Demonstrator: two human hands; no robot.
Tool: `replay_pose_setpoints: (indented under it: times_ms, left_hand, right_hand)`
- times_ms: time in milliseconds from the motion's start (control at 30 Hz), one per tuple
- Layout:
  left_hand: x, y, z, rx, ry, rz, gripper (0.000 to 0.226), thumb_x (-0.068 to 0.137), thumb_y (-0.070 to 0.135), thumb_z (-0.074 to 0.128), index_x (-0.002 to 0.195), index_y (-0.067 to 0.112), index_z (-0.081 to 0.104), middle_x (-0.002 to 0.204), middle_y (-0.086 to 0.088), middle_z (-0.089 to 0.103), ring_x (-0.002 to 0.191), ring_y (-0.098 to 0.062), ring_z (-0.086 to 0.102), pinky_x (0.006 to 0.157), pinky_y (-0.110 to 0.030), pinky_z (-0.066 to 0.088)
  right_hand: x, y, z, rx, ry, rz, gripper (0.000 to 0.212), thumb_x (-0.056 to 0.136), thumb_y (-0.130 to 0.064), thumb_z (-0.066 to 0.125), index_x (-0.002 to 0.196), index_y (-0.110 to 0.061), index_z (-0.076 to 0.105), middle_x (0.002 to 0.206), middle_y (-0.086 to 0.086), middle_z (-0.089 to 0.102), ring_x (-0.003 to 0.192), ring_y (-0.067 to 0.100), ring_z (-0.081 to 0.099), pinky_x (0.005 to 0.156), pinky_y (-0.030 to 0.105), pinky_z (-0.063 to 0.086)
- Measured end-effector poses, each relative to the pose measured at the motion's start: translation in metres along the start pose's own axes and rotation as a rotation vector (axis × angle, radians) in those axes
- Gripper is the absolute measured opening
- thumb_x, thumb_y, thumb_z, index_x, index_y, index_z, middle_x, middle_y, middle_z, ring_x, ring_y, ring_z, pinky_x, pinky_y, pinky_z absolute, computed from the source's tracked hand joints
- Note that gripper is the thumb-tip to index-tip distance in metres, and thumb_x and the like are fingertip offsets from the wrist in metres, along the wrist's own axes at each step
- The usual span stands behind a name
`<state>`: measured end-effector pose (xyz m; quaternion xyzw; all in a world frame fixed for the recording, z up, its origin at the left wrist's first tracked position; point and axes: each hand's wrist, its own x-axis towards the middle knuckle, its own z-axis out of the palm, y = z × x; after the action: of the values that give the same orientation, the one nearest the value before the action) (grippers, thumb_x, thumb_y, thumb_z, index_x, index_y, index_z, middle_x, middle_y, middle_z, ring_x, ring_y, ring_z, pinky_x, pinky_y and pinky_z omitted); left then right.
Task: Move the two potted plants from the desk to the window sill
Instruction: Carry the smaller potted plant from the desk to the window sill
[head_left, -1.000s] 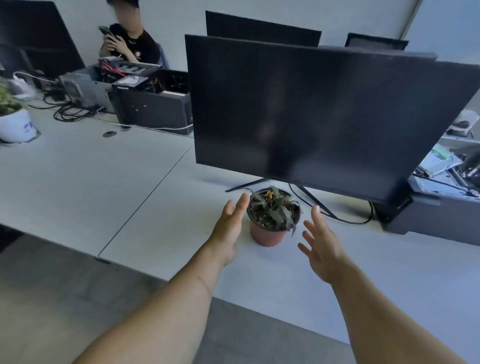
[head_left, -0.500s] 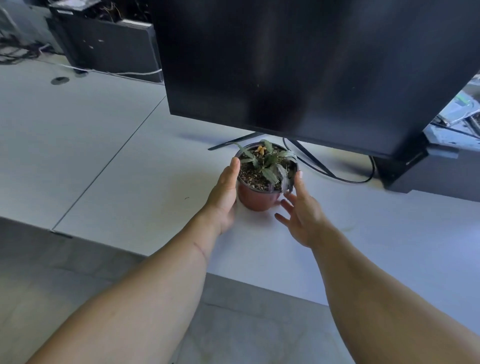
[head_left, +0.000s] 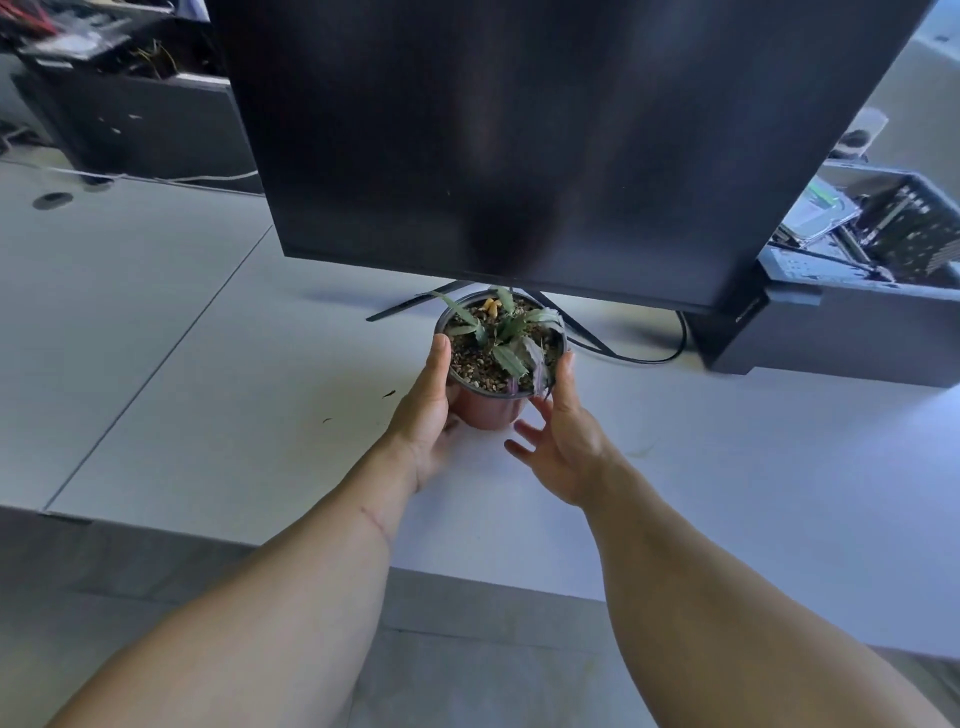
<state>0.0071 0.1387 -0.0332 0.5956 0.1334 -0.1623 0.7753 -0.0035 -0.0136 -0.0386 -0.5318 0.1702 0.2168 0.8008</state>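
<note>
A small reddish-brown potted plant (head_left: 491, 410) with grey-green leaves stands on the white desk (head_left: 208, 389), just below the monitor's lower edge. My left hand (head_left: 426, 415) cups the pot's left side, thumb up at the rim and fingers curled behind the pot. My right hand (head_left: 563, 441) is at the pot's right side; its thumb touches the rim, while its fingers are spread apart near the base and not wrapped around it. The pot seems to rest on the desk. No second pot or window sill is in view.
A large dark monitor (head_left: 519, 130) hangs right over the plant, its stand legs (head_left: 410, 306) and a black cable (head_left: 649, 358) behind the pot. An open computer case (head_left: 857, 322) sits at the right, another black case (head_left: 140, 119) at the back left. The desk's front edge runs below my wrists.
My hands have closed in from either side of the pot; the left now cups it and the right thumb touches its rim. The camera has moved closer and lower.
</note>
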Motion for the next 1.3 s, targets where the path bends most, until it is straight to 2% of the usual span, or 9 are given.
replay_pose_setpoints:
  times_ms: [100, 233, 400, 533, 800, 1033, 1100, 1233, 1300]
  left_hand:
    - [-0.010, 0.002, 0.022, -0.005, -0.007, 0.012, 0.046, 0.090, 0.068, 0.036, 0.107, 0.035, 0.064, 0.096, 0.019, 0.077, 0.111, -0.007, 0.062, 0.088, -0.028, 0.048]
    - [-0.023, -0.005, 0.063, 0.002, -0.053, 0.017, 0.041, 0.092, 0.064, 0.038, 0.108, 0.035, 0.063, 0.083, 0.027, 0.076, 0.107, -0.007, 0.059, 0.094, -0.032, 0.046]
    - [-0.043, -0.017, 0.124, 0.010, -0.111, -0.011, 0.037, 0.093, 0.061, 0.041, 0.104, 0.032, 0.062, 0.073, 0.028, 0.075, 0.101, -0.008, 0.056, 0.100, -0.035, 0.041]
    - [-0.063, -0.030, 0.189, 0.049, -0.208, -0.027, 0.037, 0.092, 0.062, 0.039, 0.106, 0.036, 0.061, 0.077, 0.030, 0.075, 0.104, -0.010, 0.055, 0.099, -0.034, 0.040]
    - [-0.121, -0.065, 0.347, 0.074, -0.384, -0.066, 0.037, 0.094, 0.059, 0.041, 0.107, 0.032, 0.063, 0.077, 0.027, 0.076, 0.104, -0.010, 0.058, 0.102, -0.035, 0.040]
    - [-0.176, -0.105, 0.482, 0.085, -0.549, -0.097, 0.038, 0.093, 0.058, 0.042, 0.110, 0.031, 0.063, 0.082, 0.023, 0.078, 0.105, -0.010, 0.059, 0.106, -0.038, 0.041]
    - [-0.199, -0.118, 0.524, 0.095, -0.611, -0.104, 0.036, 0.095, 0.056, 0.041, 0.110, 0.031, 0.063, 0.083, 0.022, 0.078, 0.102, -0.008, 0.061, 0.101, -0.035, 0.044]
    - [-0.240, -0.144, 0.599, 0.101, -0.709, -0.124, 0.041, 0.096, 0.055, 0.040, 0.118, 0.027, 0.062, 0.086, 0.017, 0.079, 0.082, 0.000, 0.073, 0.079, -0.028, 0.050]
    - [-0.260, -0.157, 0.637, 0.101, -0.762, -0.148, 0.046, 0.093, 0.057, 0.042, 0.121, 0.026, 0.062, 0.094, 0.013, 0.080, 0.083, -0.002, 0.074, 0.078, -0.029, 0.052]
  right_hand:
    - [-0.019, -0.007, -0.014, 0.040, 0.031, -0.035, 0.074, 0.084, -0.081, 0.035, 0.139, -0.036, 0.055, 0.147, -0.011, 0.052, 0.133, 0.027, 0.048, 0.109, 0.045, 0.036]
    - [-0.052, -0.018, -0.046, 0.062, 0.082, -0.079, 0.071, 0.087, -0.078, 0.033, 0.140, -0.037, 0.056, 0.145, -0.009, 0.054, 0.131, 0.027, 0.050, 0.111, 0.041, 0.037]
    - [-0.105, -0.033, -0.090, 0.136, 0.177, -0.126, 0.048, 0.090, -0.073, 0.037, 0.108, -0.044, 0.070, 0.139, -0.006, 0.058, 0.127, 0.029, 0.055, 0.111, 0.039, 0.042]
    - [-0.157, -0.048, -0.137, 0.226, 0.271, -0.180, 0.044, 0.092, -0.069, 0.037, 0.095, -0.048, 0.075, 0.137, -0.007, 0.058, 0.125, 0.027, 0.058, 0.111, 0.039, 0.044]
    - [-0.269, -0.075, -0.265, 0.381, 0.483, -0.264, 0.036, 0.090, -0.066, 0.046, 0.105, -0.040, 0.067, 0.129, -0.004, 0.059, 0.124, 0.029, 0.059, 0.107, 0.037, 0.047]
    - [-0.370, -0.089, -0.376, 0.424, 0.594, -0.358, 0.045, 0.079, -0.067, 0.056, 0.110, -0.037, 0.066, 0.132, -0.002, 0.065, 0.114, 0.028, 0.067, 0.110, 0.040, 0.045]
    - [-0.404, -0.093, -0.411, 0.440, 0.626, -0.370, 0.053, 0.070, -0.067, 0.061, 0.111, -0.033, 0.065, 0.128, -0.002, 0.066, 0.110, 0.027, 0.069, 0.111, 0.042, 0.044]
    - [-0.464, -0.095, -0.474, 0.470, 0.712, -0.405, 0.055, 0.076, -0.066, 0.062, 0.113, -0.026, 0.067, 0.119, 0.004, 0.072, 0.109, 0.028, 0.071, 0.110, 0.045, 0.046]
    - [-0.495, -0.096, -0.505, 0.509, 0.755, -0.416, 0.071, 0.066, -0.069, 0.068, 0.122, -0.025, 0.066, 0.124, 0.006, 0.071, 0.111, 0.029, 0.071, 0.109, 0.046, 0.047]
